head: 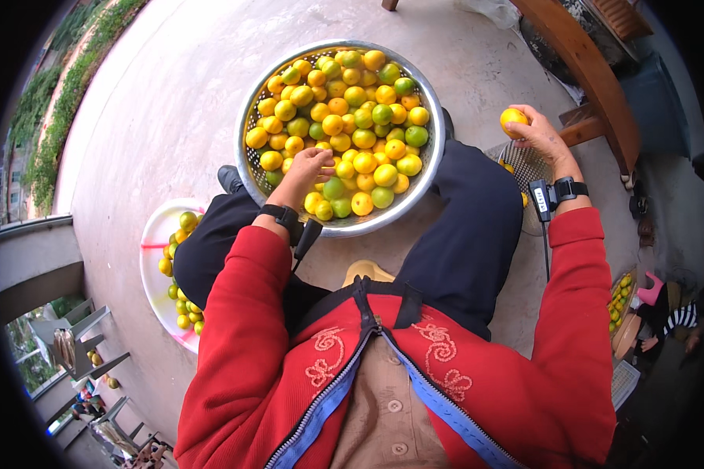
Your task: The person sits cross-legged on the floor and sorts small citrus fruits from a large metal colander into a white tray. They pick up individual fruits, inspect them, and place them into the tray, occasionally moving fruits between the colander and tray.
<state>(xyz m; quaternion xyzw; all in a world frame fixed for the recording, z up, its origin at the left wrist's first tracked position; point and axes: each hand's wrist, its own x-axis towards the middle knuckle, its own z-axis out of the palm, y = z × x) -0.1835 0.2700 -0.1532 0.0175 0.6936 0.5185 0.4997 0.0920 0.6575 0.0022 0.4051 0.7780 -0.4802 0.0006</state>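
A large perforated metal colander (340, 230) heaped with yellow and green citrus fruit (364, 163) stands on the floor between my knees. Over the near left part of the heap is my left hand (308, 169), its fingers loosely bent and slightly apart; I see no fruit in it. At the far right my right hand (534, 132) grips a yellow-orange citrus fruit (513, 122) between thumb and fingers. Below that hand, a metal mesh basket (538, 161) holds a few yellow fruits, partly hidden by my leg and wrist.
Beside my left knee lies a white basin (157, 287) with more citrus. Wooden furniture (592, 64) curves along the upper right. Farther right are another person (677, 319) and a basket of fruit (623, 296). A yellow seat (366, 271) shows beneath me.
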